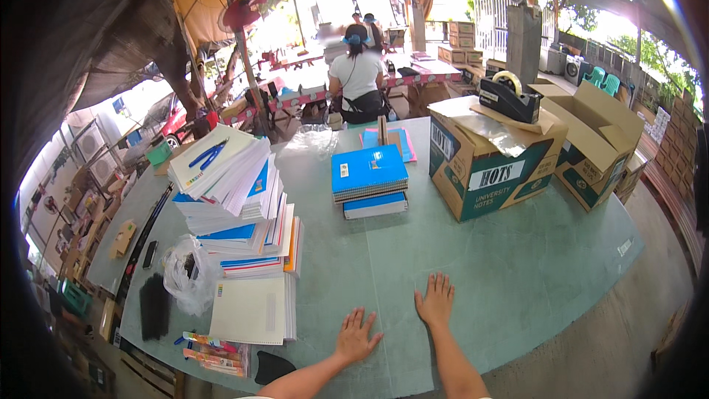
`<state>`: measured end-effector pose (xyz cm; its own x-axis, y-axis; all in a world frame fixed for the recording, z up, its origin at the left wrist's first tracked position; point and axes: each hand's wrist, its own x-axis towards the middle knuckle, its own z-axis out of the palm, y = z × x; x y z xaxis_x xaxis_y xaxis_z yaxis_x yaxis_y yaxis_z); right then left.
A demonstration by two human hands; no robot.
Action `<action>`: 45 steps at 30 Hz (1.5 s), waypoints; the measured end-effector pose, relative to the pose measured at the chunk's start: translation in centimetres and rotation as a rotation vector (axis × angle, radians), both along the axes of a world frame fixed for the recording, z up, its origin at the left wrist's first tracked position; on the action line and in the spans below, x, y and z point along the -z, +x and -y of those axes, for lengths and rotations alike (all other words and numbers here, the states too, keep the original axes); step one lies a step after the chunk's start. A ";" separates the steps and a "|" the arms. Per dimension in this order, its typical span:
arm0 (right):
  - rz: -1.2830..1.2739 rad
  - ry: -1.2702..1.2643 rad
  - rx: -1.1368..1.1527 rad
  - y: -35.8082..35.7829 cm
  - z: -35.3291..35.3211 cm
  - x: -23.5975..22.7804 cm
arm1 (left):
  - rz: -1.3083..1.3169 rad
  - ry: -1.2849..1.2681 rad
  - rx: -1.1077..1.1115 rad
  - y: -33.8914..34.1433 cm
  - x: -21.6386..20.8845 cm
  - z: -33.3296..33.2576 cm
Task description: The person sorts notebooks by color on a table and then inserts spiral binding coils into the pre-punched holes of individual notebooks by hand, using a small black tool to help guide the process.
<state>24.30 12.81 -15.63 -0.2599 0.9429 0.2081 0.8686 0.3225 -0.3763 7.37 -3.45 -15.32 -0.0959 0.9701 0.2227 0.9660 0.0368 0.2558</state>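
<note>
Both my hands lie flat on the pale green table [517, 266], fingers spread and holding nothing. My left hand [357, 336] rests near the front edge, just right of a white notebook [249, 310]. My right hand [436, 301] sits a little farther forward, beside the left one. Ahead of them lies a small stack of blue notebooks [368, 177]. To the left, a tall leaning pile of notebooks [233, 199] carries blue scissors [207, 154] on top.
A sealed cardboard box [491, 159] with a black tape dispenser [508, 96] stands at the right, an open box [598, 140] behind it. A crumpled plastic bag [190, 270] and pencil packs [216, 347] lie at the left. A person [357, 81] sits with their back turned at a far table.
</note>
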 end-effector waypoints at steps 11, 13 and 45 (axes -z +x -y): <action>-0.003 -0.012 0.005 -0.2 0.1 -0.7 | 0.042 -0.040 -0.001 0.0 -0.9 0.0; -0.006 -0.016 0.004 -0.3 0.2 -0.8 | 0.040 -0.045 -0.004 0.0 -0.7 0.1; 0.029 -0.008 0.014 -0.4 -0.1 -0.4 | 0.031 -0.034 -0.010 0.1 -0.4 0.0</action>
